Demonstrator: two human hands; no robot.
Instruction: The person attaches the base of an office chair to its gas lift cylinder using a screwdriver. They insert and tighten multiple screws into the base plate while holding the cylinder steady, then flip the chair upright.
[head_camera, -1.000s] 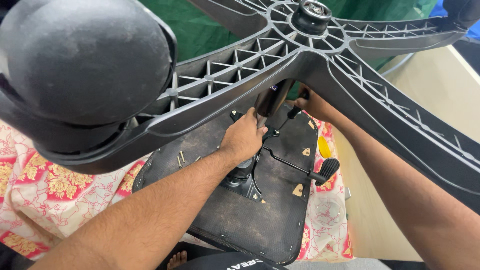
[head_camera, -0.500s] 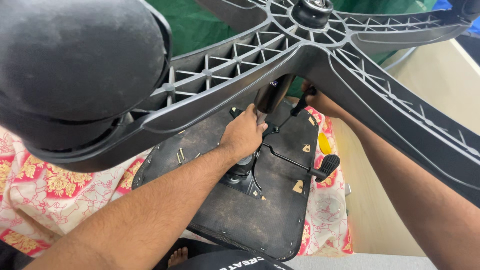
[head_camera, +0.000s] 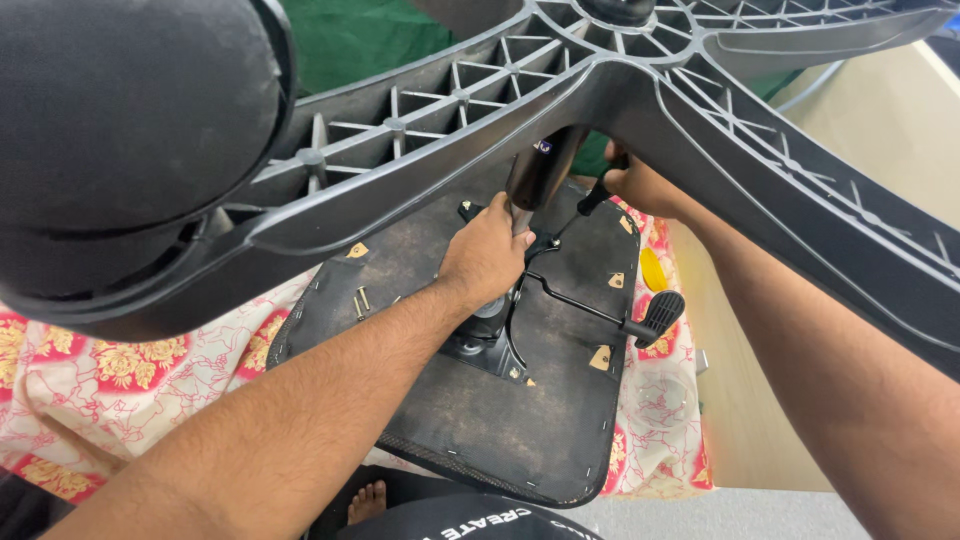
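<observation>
Chair base (head_camera: 640, 90): matt grey moulded plastic, ribbed underneath; caster (head_camera: 130, 130): dull, dusty black plastic. Seat underside (head_camera: 500, 420): rough, worn black fabric stapled along the edge, bearing a black-painted metal mechanism plate (head_camera: 490, 350). Floral cloth (head_camera: 120, 390): soft printed fabric.

Bright, even light; near caster (head_camera: 130, 150) blurred (wide-angle stretch at edges).

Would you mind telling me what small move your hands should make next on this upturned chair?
Probably steady the gas cylinder with the left hand before levering: the right hand holds a black-handled tool beside it, and the heavy star base hangs overhead.
</observation>
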